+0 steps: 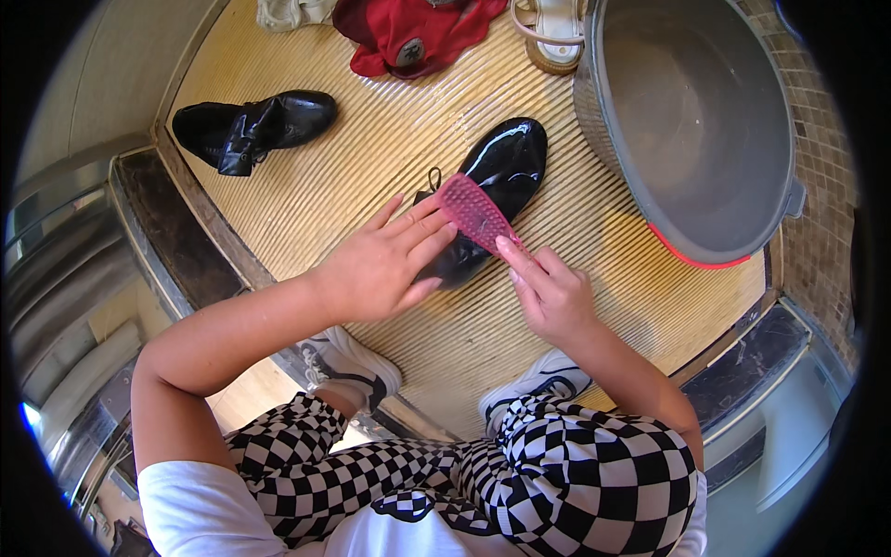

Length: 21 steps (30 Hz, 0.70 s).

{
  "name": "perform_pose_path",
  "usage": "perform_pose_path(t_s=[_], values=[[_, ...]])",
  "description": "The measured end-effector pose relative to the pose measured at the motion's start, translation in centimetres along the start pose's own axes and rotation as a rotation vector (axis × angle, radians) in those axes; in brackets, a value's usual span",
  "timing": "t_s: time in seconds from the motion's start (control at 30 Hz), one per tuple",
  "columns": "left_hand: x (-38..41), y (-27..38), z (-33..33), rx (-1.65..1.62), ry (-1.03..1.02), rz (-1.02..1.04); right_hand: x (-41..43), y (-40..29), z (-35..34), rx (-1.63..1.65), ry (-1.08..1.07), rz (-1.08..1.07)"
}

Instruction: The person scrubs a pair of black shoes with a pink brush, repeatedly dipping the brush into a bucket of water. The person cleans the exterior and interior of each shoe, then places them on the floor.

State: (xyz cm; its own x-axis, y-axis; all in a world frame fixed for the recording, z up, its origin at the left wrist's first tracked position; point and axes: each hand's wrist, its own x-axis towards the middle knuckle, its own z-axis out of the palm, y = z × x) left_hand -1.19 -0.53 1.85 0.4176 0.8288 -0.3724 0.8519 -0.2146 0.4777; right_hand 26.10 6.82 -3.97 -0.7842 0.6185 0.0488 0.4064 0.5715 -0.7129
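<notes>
My right hand (557, 292) grips the handle of a pink plastic brush (477, 212), its studded face turned up. The brush lies across a wet, shiny black leather shoe (511, 163) on the ribbed floor, partly covering it. My left hand (390, 264) is spread with its fingers extended, the fingertips at the brush head's left edge and over the shoe; whether they press on either cannot be told. A lace loop stands up beside the brush. The second black leather shoe (299, 118) lies at the upper left.
A large grey tub (682, 125) with a partly red rim stands at the right. At the top are a red cloth (418, 35) with a badge, a sandal (557, 35) and a whitish shoe (292, 12). Dark raised edging (188, 223) borders the ribbed floor (390, 139).
</notes>
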Motion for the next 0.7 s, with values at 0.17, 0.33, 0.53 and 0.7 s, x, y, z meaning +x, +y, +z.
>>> perform_pose_path(t_s=[0.17, 0.33, 0.53, 0.7], values=[[-0.1, -0.1, -0.3, 0.02, -0.02, 0.007, 2.0, 4.9, -1.4, -0.234, 0.132, 0.11], [0.0, -0.3, -0.1, -0.027, -0.003, 0.003, 1.2, 2.9, -1.4, -0.188, 0.102, 0.034], [0.0, -0.1, -0.1, 0.013, -0.001, 0.008, 2.4, 4.8, -1.5, -0.319, 0.099, 0.111], [0.2, 0.0, -0.2, 0.026, 0.002, 0.005, 2.1, 3.7, -1.7, -0.217, 0.082, 0.08]])
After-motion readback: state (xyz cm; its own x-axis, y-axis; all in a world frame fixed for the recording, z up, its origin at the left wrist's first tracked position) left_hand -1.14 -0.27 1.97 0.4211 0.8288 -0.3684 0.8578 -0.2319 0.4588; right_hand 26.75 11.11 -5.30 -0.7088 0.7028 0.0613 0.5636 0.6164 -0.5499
